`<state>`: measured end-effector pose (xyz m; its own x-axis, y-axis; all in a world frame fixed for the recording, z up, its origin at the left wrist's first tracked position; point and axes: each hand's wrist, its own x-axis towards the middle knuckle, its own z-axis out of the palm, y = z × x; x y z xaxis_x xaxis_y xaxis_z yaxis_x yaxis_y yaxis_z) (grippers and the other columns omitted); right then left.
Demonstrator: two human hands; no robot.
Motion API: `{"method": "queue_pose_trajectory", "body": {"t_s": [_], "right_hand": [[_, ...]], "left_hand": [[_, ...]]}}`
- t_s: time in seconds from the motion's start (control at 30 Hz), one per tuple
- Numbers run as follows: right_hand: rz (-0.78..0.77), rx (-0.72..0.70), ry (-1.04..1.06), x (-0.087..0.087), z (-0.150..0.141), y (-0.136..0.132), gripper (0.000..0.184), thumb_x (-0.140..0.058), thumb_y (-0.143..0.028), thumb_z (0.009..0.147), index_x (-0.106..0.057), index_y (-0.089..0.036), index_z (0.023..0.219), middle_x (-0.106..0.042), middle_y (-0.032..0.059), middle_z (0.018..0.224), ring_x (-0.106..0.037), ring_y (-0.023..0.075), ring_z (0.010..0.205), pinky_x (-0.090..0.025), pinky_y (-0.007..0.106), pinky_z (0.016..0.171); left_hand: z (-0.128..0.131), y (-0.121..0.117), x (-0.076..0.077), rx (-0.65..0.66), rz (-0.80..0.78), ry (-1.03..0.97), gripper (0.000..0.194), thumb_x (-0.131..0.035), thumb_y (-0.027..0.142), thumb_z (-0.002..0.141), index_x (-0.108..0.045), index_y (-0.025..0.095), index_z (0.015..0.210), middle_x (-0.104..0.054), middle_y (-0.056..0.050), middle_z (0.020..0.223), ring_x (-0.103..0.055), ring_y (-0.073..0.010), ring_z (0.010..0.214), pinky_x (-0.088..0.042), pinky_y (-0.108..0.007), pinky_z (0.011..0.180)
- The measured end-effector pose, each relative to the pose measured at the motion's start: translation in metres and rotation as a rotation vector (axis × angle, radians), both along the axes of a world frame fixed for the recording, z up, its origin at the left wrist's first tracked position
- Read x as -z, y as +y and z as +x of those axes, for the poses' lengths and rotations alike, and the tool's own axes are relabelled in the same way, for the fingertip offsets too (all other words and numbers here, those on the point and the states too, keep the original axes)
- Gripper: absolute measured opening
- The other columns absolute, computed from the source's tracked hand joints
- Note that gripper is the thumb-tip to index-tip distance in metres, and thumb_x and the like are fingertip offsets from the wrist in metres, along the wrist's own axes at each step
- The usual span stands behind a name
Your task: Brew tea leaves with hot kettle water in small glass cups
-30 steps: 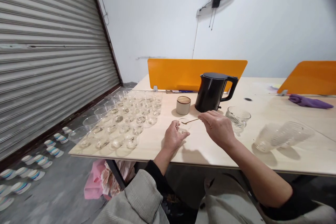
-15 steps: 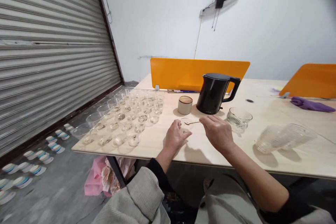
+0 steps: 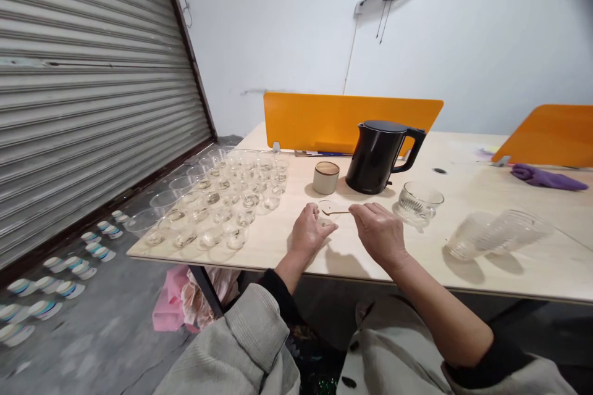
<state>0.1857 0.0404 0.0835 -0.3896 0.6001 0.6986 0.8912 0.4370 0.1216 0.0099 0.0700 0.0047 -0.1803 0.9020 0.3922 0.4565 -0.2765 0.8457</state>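
Clear cup (image 3: pixel 332 220): near side of table (image 3: pixel 273 244), in front of wood-topped jar (image 3: pixel 325 181).
Left hand (image 3: pixel 307 232): fingers curled part-open around cup.
Brass-coloured spoon (image 3: pixel 337 213): tip at cup's mouth.
Right hand (image 3: pixel 378 233): fingertips pinched on spoon handle.
Black kettle (image 3: pixel 376 159): beside jar.

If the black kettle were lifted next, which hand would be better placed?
Probably the right hand: it is nearer the black kettle, whose handle points right, though it holds a thin spoon. The left hand is farther away and holds a clear cup.
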Motion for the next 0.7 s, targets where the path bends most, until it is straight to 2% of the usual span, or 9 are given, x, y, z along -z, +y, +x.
{"method": "queue_pose_trajectory", "body": {"t_s": [0.13,0.27,0.4,0.57,0.7], "right_hand": [[-0.058,-0.020,0.059,-0.002,0.001,0.003,0.028,-0.050,-0.022,0.102,-0.076,-0.020,0.091,-0.073,0.0075,0.083,-0.061,0.0202,0.078,-0.032,0.030,0.067],[-0.084,0.017,0.024,-0.004,-0.001,0.007,0.029,-0.050,-0.021,0.100,-0.077,-0.020,0.088,-0.072,0.0082,0.081,-0.060,0.0207,0.078,-0.031,0.031,0.066],[-0.179,-0.021,0.001,-0.004,-0.005,0.009,0.030,-0.049,-0.021,0.100,-0.078,-0.020,0.089,-0.073,0.0077,0.084,-0.061,0.0198,0.078,-0.031,0.031,0.065],[-0.212,0.040,-0.069,-0.023,-0.008,0.014,0.028,-0.051,-0.021,0.099,-0.078,-0.021,0.090,-0.074,0.0079,0.086,-0.063,0.0203,0.079,-0.027,0.033,0.062],[-0.329,0.056,-0.143,-0.038,-0.020,0.022,0.027,-0.053,-0.020,0.097,-0.079,-0.021,0.091,-0.076,0.0089,0.088,-0.064,0.0215,0.081,-0.024,0.033,0.060]], "left_hand": [[-0.001,-0.002,-0.002,-0.012,-0.022,0.005,0.049,-0.089,0.031,0.067,-0.045,0.027,0.089,-0.049,0.009,0.077,-0.052,-0.0148,0.071,-0.041,-0.028,0.070],[-0.003,-0.003,-0.001,0.015,-0.004,-0.006,0.049,-0.088,0.031,0.068,-0.048,0.026,0.095,-0.057,0.006,0.086,-0.057,-0.0160,0.078,-0.043,-0.029,0.074],[-0.003,-0.003,0.000,0.013,-0.016,-0.019,0.049,-0.089,0.031,0.067,-0.049,0.026,0.095,-0.059,0.005,0.087,-0.060,-0.0163,0.079,-0.046,-0.030,0.075],[-0.002,-0.001,0.001,-0.002,-0.040,-0.014,0.051,-0.090,0.029,0.066,-0.049,0.027,0.096,-0.060,0.005,0.088,-0.061,-0.0163,0.082,-0.048,-0.029,0.077],[-0.005,0.000,0.002,0.032,-0.044,-0.008,0.056,-0.094,0.033,0.066,-0.049,0.026,0.099,-0.063,0.002,0.096,-0.062,-0.0171,0.085,-0.048,-0.030,0.080]]}}
